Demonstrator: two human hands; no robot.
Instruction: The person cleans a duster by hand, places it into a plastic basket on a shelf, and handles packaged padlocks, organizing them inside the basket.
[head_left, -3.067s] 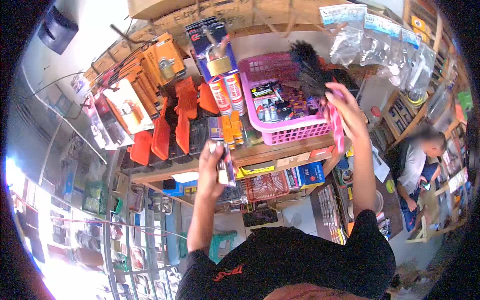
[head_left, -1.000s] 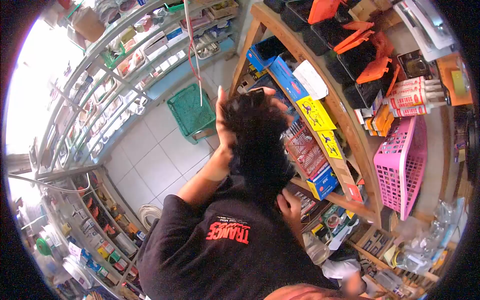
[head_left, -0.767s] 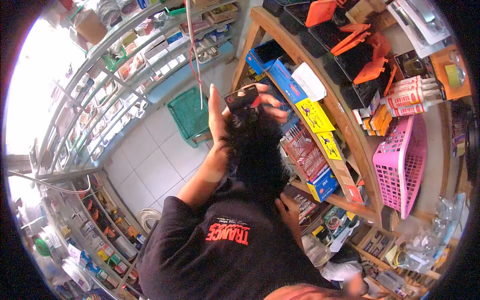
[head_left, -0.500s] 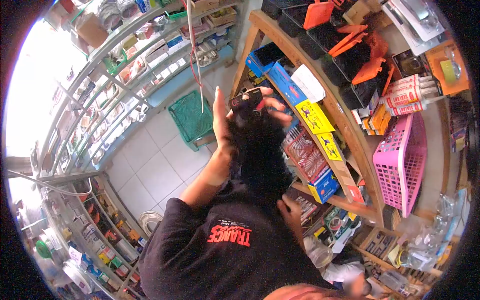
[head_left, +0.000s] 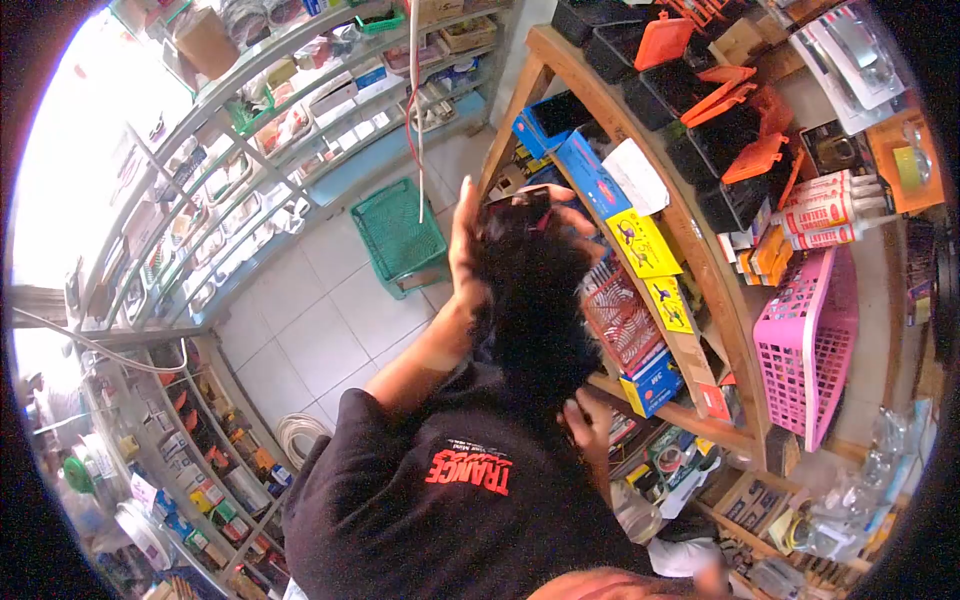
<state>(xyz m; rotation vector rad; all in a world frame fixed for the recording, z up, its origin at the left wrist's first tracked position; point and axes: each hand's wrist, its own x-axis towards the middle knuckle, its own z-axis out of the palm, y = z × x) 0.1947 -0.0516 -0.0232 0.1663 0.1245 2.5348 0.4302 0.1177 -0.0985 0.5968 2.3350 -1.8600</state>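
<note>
The black duster [head_left: 530, 290] I hold looks fluffy and not shiny, and my shirt [head_left: 400, 510] is dull cloth. I see a smooth plastic basket [head_left: 812, 345], a plain wood shelf frame [head_left: 712, 270] and smooth floor tiles [head_left: 320, 345].

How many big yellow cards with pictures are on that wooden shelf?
2. The upper yellow card is next to the long blue box; the lower yellow card is just below it. Others might be hidden.

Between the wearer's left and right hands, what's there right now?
A black fluffy duster fills much of the stretch between the left hand and the right hand, seen in the head view.
</note>
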